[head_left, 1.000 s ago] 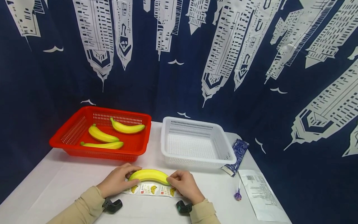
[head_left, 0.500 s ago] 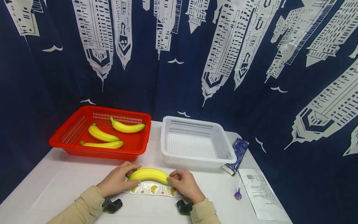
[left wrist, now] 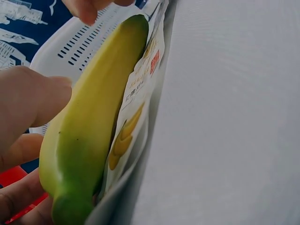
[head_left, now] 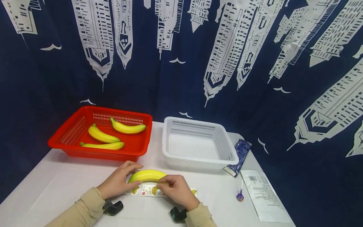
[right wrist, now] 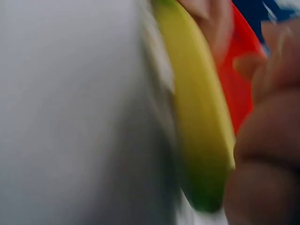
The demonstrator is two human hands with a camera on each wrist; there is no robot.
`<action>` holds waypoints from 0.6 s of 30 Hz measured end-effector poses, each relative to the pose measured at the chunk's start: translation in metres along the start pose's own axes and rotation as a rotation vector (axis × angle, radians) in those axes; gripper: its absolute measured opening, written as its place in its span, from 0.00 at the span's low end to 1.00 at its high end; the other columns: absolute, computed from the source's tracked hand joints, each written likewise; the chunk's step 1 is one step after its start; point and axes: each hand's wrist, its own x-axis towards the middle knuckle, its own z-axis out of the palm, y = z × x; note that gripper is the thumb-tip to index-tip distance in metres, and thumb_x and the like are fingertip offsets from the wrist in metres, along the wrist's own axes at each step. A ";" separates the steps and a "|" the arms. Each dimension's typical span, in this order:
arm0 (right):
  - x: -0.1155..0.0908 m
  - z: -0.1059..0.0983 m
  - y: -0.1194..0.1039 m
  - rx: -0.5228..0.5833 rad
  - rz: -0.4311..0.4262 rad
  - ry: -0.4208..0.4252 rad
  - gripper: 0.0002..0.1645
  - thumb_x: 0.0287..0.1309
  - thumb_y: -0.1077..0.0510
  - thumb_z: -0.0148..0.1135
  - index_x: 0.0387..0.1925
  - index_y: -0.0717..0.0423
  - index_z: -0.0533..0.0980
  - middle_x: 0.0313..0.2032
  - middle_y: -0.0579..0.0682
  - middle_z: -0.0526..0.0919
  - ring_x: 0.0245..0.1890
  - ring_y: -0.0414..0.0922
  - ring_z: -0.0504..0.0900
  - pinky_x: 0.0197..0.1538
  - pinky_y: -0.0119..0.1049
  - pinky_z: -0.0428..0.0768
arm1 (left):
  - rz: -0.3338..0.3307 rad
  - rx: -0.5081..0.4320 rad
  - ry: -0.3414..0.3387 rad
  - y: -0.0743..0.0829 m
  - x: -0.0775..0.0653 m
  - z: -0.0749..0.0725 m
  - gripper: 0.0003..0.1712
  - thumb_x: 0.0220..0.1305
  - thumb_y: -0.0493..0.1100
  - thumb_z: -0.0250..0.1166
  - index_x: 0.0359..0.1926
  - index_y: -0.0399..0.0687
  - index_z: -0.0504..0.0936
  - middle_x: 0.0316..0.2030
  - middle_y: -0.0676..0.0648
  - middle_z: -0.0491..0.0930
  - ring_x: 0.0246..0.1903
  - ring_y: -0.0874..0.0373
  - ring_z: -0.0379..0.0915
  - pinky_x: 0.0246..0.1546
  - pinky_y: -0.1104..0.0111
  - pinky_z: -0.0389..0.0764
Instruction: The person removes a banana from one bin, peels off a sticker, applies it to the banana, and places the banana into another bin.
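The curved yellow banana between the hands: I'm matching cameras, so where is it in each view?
Head: banana low, left of centre.
Left wrist: banana rising from bottom left to top centre.
Right wrist: banana slanting from top centre toward lower right.
Shared landmark: the red perforated plastic basket.

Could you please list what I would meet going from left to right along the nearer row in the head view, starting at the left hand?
Left hand → banana → right hand → purple-wrapped lollipop → flat white barcoded sheet.

The banana (head_left: 148,175) lies before two side-by-side baskets (head_left: 195,161).
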 end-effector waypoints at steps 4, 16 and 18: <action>0.000 0.024 -0.009 -0.238 -0.083 -0.040 0.09 0.64 0.57 0.70 0.44 0.56 0.87 0.14 0.33 0.69 0.13 0.26 0.62 0.19 0.22 0.63 | 0.029 0.002 -0.002 -0.003 0.000 0.000 0.31 0.58 0.51 0.78 0.62 0.54 0.81 0.54 0.58 0.75 0.48 0.65 0.76 0.53 0.65 0.81; -0.003 0.035 -0.010 -0.563 -0.065 -0.028 0.13 0.58 0.56 0.74 0.44 0.50 0.83 0.17 0.33 0.70 0.15 0.27 0.65 0.19 0.24 0.64 | -0.005 -0.005 -0.052 -0.003 0.000 -0.001 0.29 0.60 0.55 0.76 0.62 0.58 0.81 0.54 0.59 0.76 0.49 0.65 0.75 0.55 0.63 0.80; -0.004 0.035 -0.010 -0.533 -0.034 -0.037 0.14 0.58 0.55 0.74 0.45 0.50 0.82 0.16 0.33 0.70 0.14 0.28 0.66 0.18 0.25 0.65 | -0.004 0.001 -0.054 -0.004 0.000 0.000 0.30 0.60 0.57 0.75 0.62 0.58 0.81 0.55 0.59 0.75 0.49 0.65 0.75 0.55 0.63 0.80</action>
